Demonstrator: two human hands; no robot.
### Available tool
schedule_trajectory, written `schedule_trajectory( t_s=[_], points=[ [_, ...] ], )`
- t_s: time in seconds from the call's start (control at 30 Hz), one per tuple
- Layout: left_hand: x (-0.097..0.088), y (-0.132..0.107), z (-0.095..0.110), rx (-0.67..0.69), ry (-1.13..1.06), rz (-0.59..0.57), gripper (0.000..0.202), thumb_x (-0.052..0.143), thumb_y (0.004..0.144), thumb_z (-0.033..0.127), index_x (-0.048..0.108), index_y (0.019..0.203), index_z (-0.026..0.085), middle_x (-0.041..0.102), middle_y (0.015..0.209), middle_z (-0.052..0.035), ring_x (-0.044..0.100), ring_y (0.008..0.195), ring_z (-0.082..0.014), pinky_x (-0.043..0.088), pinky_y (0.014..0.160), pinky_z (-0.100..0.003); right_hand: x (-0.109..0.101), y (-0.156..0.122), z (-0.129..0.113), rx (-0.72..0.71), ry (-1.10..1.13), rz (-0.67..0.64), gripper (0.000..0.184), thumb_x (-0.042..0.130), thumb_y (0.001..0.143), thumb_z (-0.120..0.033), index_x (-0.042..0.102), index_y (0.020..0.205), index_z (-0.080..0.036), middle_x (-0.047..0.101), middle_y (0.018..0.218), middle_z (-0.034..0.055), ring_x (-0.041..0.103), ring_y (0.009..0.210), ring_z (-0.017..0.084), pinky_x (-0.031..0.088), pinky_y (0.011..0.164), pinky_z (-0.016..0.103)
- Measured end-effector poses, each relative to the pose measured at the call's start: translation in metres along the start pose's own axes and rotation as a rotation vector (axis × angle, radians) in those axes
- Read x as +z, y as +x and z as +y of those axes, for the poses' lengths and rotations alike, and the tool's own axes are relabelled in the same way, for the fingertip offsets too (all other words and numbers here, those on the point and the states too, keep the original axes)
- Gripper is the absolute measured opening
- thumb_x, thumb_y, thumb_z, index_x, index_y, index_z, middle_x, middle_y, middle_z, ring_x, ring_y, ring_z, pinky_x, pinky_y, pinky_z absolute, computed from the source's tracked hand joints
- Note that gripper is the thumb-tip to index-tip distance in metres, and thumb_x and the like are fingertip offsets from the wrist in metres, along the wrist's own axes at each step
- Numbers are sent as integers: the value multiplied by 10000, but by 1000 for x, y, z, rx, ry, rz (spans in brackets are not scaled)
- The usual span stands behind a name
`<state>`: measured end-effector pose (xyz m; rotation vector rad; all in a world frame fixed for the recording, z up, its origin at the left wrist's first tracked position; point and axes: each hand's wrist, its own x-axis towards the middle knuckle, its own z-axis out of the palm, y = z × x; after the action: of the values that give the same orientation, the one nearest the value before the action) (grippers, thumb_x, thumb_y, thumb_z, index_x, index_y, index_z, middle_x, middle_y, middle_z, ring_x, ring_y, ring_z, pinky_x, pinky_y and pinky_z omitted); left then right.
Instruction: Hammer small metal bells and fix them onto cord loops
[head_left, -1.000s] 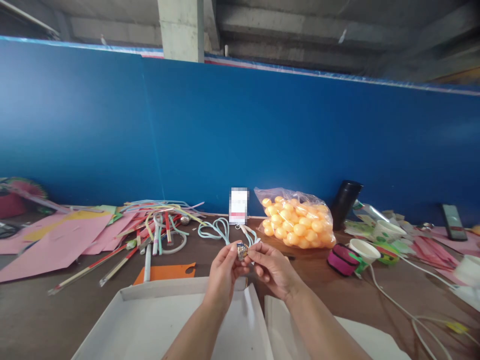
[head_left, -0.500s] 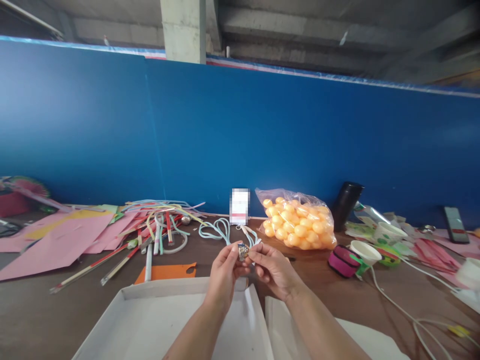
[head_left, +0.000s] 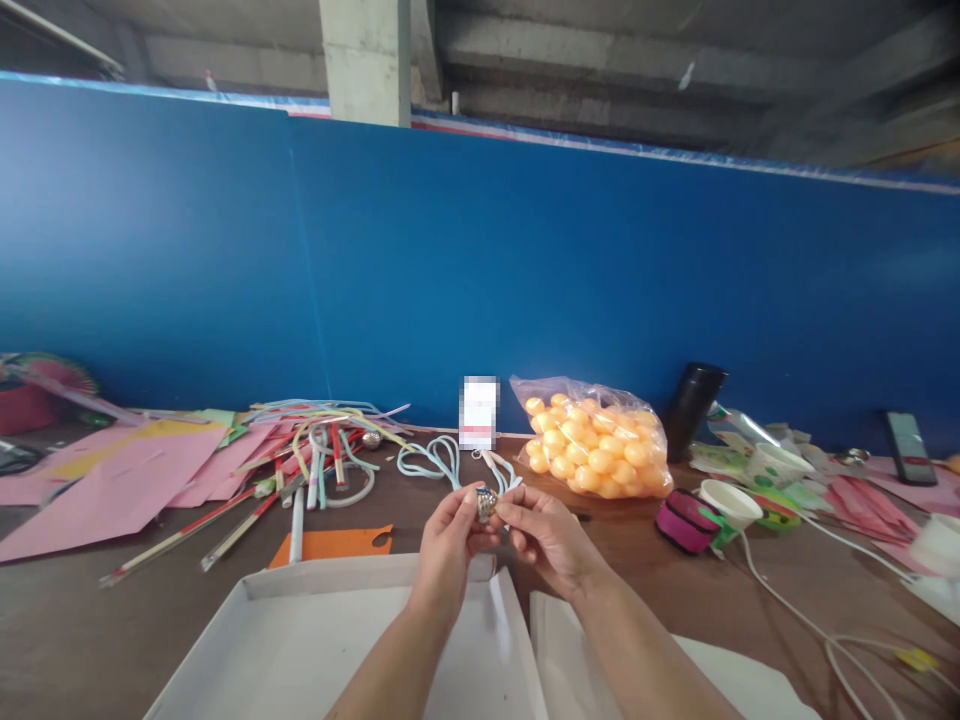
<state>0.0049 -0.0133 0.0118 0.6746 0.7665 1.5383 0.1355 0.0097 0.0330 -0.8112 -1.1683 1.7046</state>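
Your left hand (head_left: 448, 548) and right hand (head_left: 550, 540) meet above the far edge of a white tray (head_left: 315, 640). Between them you pinch a small shiny object (head_left: 486, 503), silvery with a patterned surface; what it is exactly cannot be told. The fingers (head_left: 471, 500) of your left hand close narrowly on its left side, thumb and forefinger tips touching it, and the fingers of your right hand close on its right side in the same way. The object hangs clear of the brown worktop (head_left: 67, 640), held in the air just in front of a pale blue cord (head_left: 431, 458) that lies coiled on the surface behind it.

A second white tray (head_left: 555, 640) lies just beside the first, under your right forearm. Farther back a clear bag of orange balls (head_left: 592, 438) rests against the blue wall (head_left: 480, 270), with a black cup (head_left: 691, 408) near it on the right. To the left lie pink paper sheets (head_left: 120, 478), a tangle of coloured straws (head_left: 330, 440) and an orange paper piece (head_left: 334, 545).
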Motion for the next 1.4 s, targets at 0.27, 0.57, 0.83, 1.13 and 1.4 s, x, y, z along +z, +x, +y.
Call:
schedule_trajectory(
  t_s=[0.27,0.57,0.83,1.13,1.4],
  points=[
    [0,0,0,-15,-41,-9,392,698,676,390,654,944,108,620,657,-45,562,580,-111,483,561,-227,-1,0,1,16,-5,-7,240,750,666,-327,604,718,-143,651,654,17,418,428,25,236,367,134],
    [-2,2,-4,-37,30,34,400,678,693,420,644,937,106,614,632,-38,549,553,-105,498,557,-234,-2,1,2,19,-24,-14,213,738,688,-303,613,728,-136,655,651,21,411,425,23,250,361,128],
    [-2,3,-5,-70,75,60,390,659,699,460,633,870,111,597,611,-28,526,521,-93,498,540,-232,-6,3,5,43,-27,-13,207,739,694,-298,616,735,-137,655,656,23,423,429,23,265,361,118],
    [0,1,-3,-82,110,73,388,659,687,475,606,815,112,576,598,-28,511,531,-96,497,544,-237,-7,4,5,52,-19,-25,220,748,682,-303,615,731,-134,650,636,14,410,410,16,289,362,118],
    [-1,1,-5,-88,130,81,390,647,689,494,610,810,125,585,602,-26,515,536,-99,497,549,-240,-9,4,6,71,-30,-18,222,741,692,-302,599,734,-136,647,645,17,419,420,21,287,357,116]
  ],
)
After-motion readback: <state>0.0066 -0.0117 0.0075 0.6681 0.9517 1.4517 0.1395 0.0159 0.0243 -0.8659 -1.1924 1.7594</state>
